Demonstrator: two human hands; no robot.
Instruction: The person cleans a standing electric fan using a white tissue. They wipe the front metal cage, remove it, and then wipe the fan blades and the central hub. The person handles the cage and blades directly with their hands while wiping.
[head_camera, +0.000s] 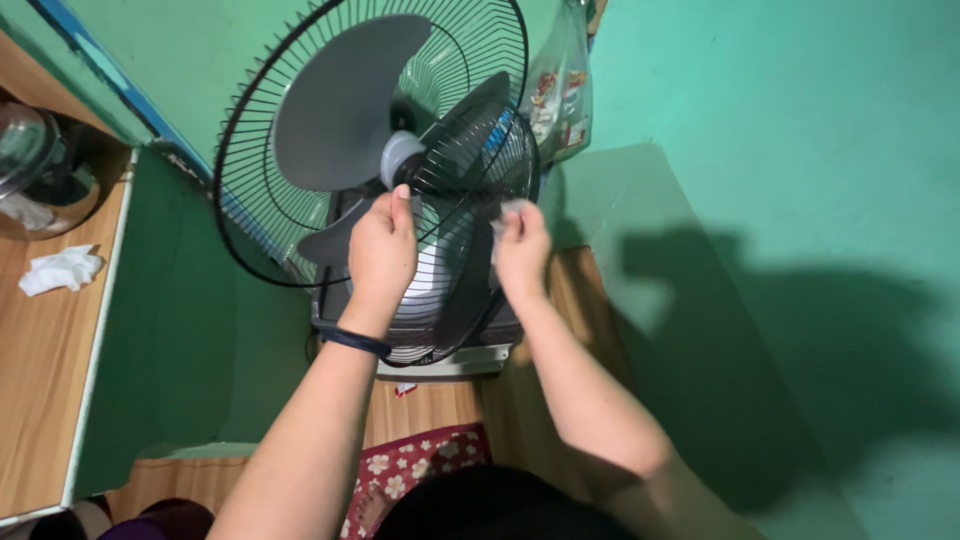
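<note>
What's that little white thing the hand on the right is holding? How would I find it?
Start at the big black wire fan against the green wall, with its grey blades. Where the two hands meet at the fan's middle, the right hand pinches a small crumpled white wipe. It is pale and soft against dark wire.

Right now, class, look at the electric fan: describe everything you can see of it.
The electric fan stands on the wooden floor against a green wall. Its black wire front guard swings open to the left, baring grey plastic blades on a pale hub. The rear guard sits behind them. The left hand touches near the hub; the right hand presses a pale cloth to the rear guard's wires.
</note>
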